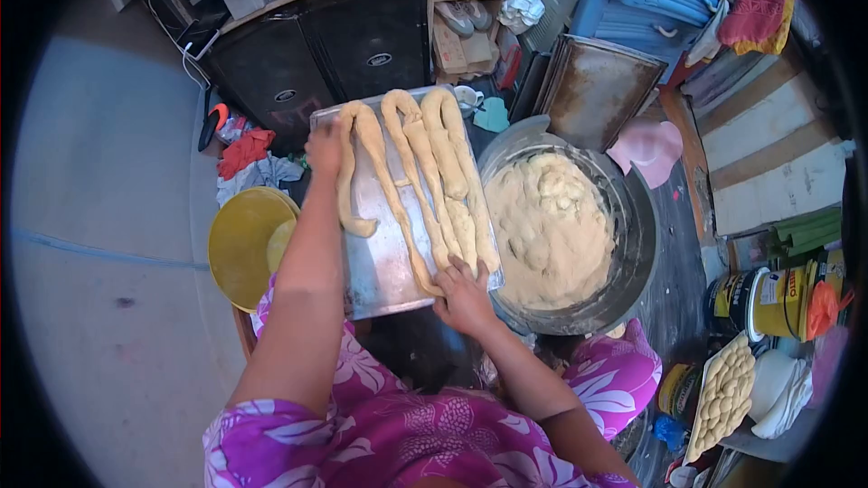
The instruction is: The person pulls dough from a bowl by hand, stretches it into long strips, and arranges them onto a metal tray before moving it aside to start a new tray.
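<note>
A metal tray (389, 294) sits tilted in front of me, bearing several long ropes of pale dough (371, 140) bent into loops at their far ends. At the tray's far left edge is my left hand (324, 146), against the outermost dough rope; its fingers are blurred and partly hidden. My right hand (467, 298) rests at the near right part of the tray, fingers spread over the near ends of the ropes. One thin rope end lies by its thumb. Right of the tray, a large dark basin (644, 258) holds a big mass of dough (551, 226).
A yellow bucket (237, 258) stands left of the tray. Beyond it is a black cabinet (362, 45). A stained baking sheet (597, 90) leans behind the basin, with a pink scoop-like piece (647, 149) beside it. Dough pieces cover a board (723, 398) at lower right.
</note>
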Demonstrator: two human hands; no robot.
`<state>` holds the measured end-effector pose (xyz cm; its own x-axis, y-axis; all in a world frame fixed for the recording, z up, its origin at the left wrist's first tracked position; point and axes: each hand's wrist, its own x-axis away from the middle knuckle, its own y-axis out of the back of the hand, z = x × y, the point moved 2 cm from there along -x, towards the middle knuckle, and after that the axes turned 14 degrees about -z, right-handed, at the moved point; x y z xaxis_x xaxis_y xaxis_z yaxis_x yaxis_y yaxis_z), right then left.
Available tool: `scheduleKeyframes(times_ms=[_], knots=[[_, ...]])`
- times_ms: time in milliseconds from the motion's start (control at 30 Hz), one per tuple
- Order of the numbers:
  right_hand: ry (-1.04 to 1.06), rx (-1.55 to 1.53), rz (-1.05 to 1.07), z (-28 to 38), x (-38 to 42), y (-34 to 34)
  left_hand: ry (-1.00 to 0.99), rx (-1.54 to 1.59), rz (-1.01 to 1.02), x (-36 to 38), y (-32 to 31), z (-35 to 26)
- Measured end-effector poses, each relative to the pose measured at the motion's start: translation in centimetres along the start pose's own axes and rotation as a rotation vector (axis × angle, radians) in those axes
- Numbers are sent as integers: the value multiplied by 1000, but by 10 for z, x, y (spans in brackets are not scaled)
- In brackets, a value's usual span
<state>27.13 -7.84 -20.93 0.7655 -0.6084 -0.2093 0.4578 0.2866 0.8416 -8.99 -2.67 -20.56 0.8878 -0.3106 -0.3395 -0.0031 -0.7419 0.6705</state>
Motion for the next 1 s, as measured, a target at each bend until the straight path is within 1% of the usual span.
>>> scheduleKeyframes(times_ms=[33,67,133,167,267,333,367,433,467,500,533,567,633,667,700,767,800,833,867,900,933,967,1000], knots=[[2,-9,-6,0,-1,0,-80,-197,-20,3,-16,-5],[4,-5,-14,0,-3,1,-85,-191,-24,3,-37,-11],[5,-19,-2,1,-2,2,75,496,29,9,-65,-20],[-4,-22,8,2,0,0,82,488,38,12,-68,-11],[8,-1,2,0,-4,4,217,463,200,17,-39,-3],[47,-117,56,-3,-7,14,306,447,310,26,-17,3],[31,-122,64,-9,-8,16,350,432,372,36,-10,9],[-95,-250,-225,-23,-8,27,222,112,207,82,-22,53],[-111,-249,-228,-29,-12,26,165,158,211,109,-8,34],[-224,-214,-322,-39,-14,25,106,205,217,138,5,7],[-333,-175,-419,-48,-12,24,96,207,232,159,5,-6],[-350,-170,-429,-53,-8,18,56,206,283,178,4,-19],[-288,-88,-334,-55,-2,0,0,214,350,200,2,-31],[-309,-86,-297,-56,0,-7,-1,311,303,206,0,-30],[-321,-78,-307,-55,0,-4,3,407,253,209,-2,-30],[-265,-137,-259,-55,-1,4,-16,414,265,215,1,-39],[-253,-286,-278,-62,-1,9,-7,323,243,219,6,-48],[-259,-278,-290,-75,0,11,0,234,219,222,14,-62],[-395,-490,-378,-96,4,8,-93,270,187,232,23,-80],[-527,-704,-462,-121,10,2,-278,338,207,251,32,-102],[-657,-734,-515,-155,18,-14,-460,404,224,275,39,-121],[-789,-762,-559,-192,33,-33,-568,443,386,303,40,-132],[-793,-511,-464,-216,51,-41,-676,479,551,332,39,-142]])
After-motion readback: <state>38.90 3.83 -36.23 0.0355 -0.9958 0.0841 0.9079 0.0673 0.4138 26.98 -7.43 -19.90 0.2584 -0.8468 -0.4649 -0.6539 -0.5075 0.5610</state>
